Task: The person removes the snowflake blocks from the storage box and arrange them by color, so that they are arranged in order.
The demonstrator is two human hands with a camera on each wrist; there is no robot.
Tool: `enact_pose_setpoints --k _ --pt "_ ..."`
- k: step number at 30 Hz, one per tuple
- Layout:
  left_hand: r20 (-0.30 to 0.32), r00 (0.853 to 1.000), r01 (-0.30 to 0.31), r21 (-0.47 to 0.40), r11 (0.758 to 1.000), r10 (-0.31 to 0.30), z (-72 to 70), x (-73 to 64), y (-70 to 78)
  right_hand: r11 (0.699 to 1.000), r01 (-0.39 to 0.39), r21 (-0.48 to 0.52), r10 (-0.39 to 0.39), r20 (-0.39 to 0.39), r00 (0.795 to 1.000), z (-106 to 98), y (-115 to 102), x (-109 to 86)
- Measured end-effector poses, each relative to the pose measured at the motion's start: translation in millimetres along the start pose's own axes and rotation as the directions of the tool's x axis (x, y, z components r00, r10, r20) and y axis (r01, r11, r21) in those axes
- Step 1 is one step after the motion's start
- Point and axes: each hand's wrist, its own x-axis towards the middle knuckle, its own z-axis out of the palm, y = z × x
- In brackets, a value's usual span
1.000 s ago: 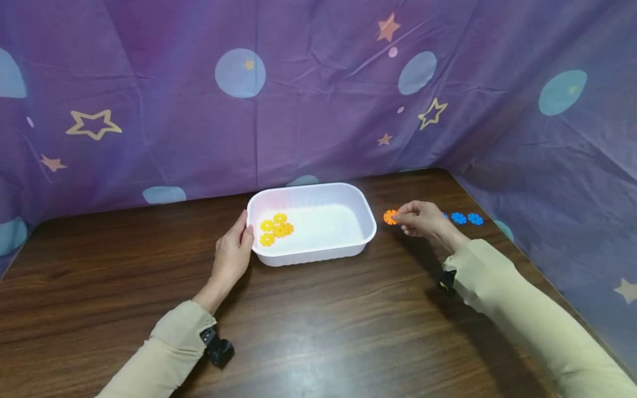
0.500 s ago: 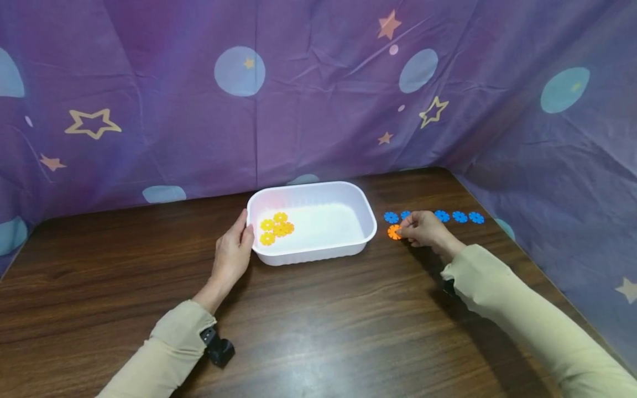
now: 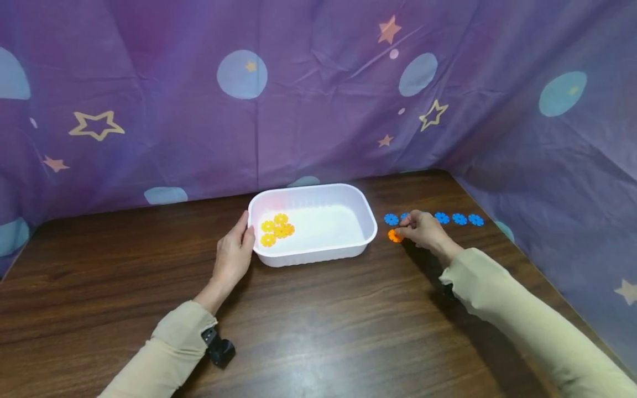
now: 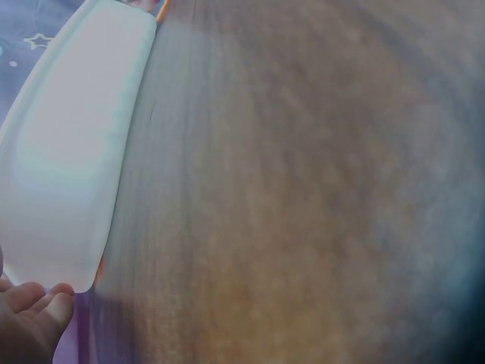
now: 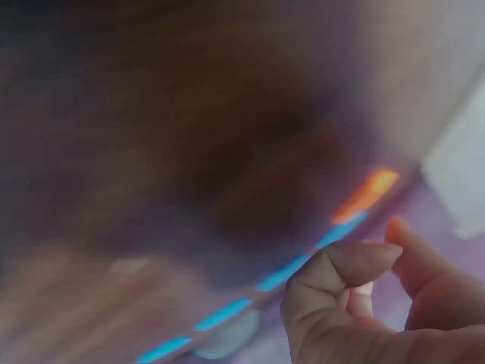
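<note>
Fingers point(image 5: 360, 260) of the right hand point(image 3: 425, 229) are bent, thumb and forefinger tips nearly together; whether they pinch the orange disc point(image 3: 395, 236) I cannot tell. That disc is at the counter point(image 3: 318, 315), just in front of the left end of a row of blue discs point(image 3: 459, 219), right of the white tray point(image 3: 316, 256). Judging by this, the step is setting it in place: best done with a light edge pinch, keeping it level, parting the fingers straight up, and holding the knuckles clear of the blue row behind. The left hand point(image 3: 233, 251) grips the tray's left end, worth keeping steady so the yellow discs point(image 3: 267, 226) inside don't slide. Dark wood grain covers the counter, with glare toward the front; creased purple cloth point(image 3: 318, 132), printed with stars, hangs behind and to the right.
</note>
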Motion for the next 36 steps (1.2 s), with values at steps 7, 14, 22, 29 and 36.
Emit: enact_pose_setpoints --k 7,14,22,29,36 --pt "-0.004 1.000 -0.003 -0.007 1.000 0.003 1.4 0.0 -2.5 0.975 0.192 0.115 -0.181 -0.100 0.978 16 -58 -0.2" --pt "0.002 1.000 0.008 -0.001 1.000 -0.008 2.2 -0.3 -3.9 0.948 0.193 0.253 -0.218 0.075 0.973 67 -124 12.1" --pt "-0.013 1.000 -0.017 -0.003 1.000 0.017 5.5 -2.4 -3.3 0.976 0.119 0.182 -0.162 0.245 0.956 119 -153 34.3" --pt "-0.013 1.000 -0.025 0.001 1.000 0.025 5.3 -1.1 -3.4 0.986 0.164 0.039 -0.169 0.271 0.948 136 -163 43.4" --pt "-0.020 1.000 -0.024 0.001 1.000 0.024 5.1 -1.7 -3.5 0.972 0.214 -0.094 -0.180 0.280 0.943 146 -165 48.2"
